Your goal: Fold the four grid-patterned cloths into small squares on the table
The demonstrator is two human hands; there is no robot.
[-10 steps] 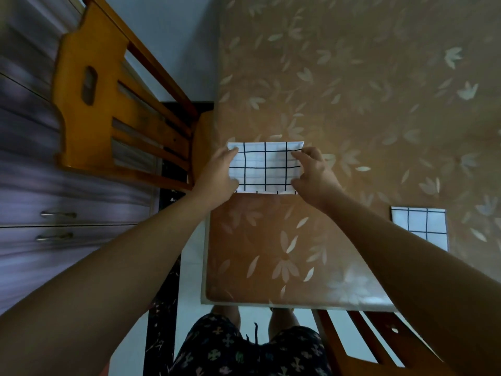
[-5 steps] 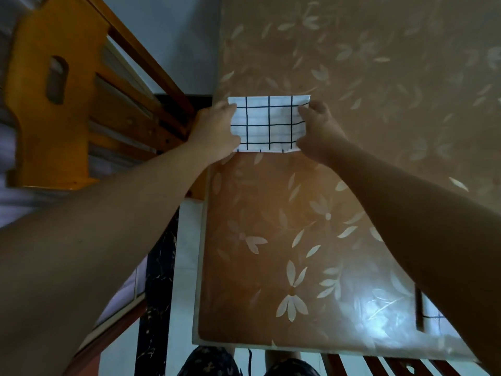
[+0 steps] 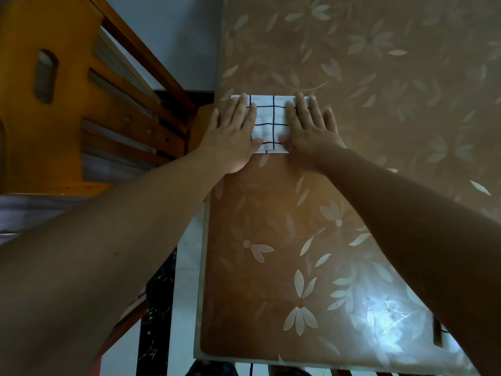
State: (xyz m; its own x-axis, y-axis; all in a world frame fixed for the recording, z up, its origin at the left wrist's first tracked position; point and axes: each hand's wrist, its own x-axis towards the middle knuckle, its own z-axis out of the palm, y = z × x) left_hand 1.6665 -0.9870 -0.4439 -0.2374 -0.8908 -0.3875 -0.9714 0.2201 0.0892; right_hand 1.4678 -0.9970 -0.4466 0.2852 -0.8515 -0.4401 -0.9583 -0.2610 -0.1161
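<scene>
A white cloth with a black grid, folded to a small rectangle, lies flat near the table's left edge. My left hand rests palm down on its left part, fingers spread. My right hand lies flat on its right part the same way. Only the cloth's middle strip shows between the hands. A sliver of another grid cloth peeks out beside my right forearm at the lower right.
The table wears a brown cover with pale flower prints under clear plastic. A wooden chair stands left of the table. A second chair's rails show at the bottom edge. Tiled floor lies beyond the table's left edge.
Both hands have let go of the cloth's side edges and now lie flat on top of it, pressing it down. The view has shifted downward and closer.
</scene>
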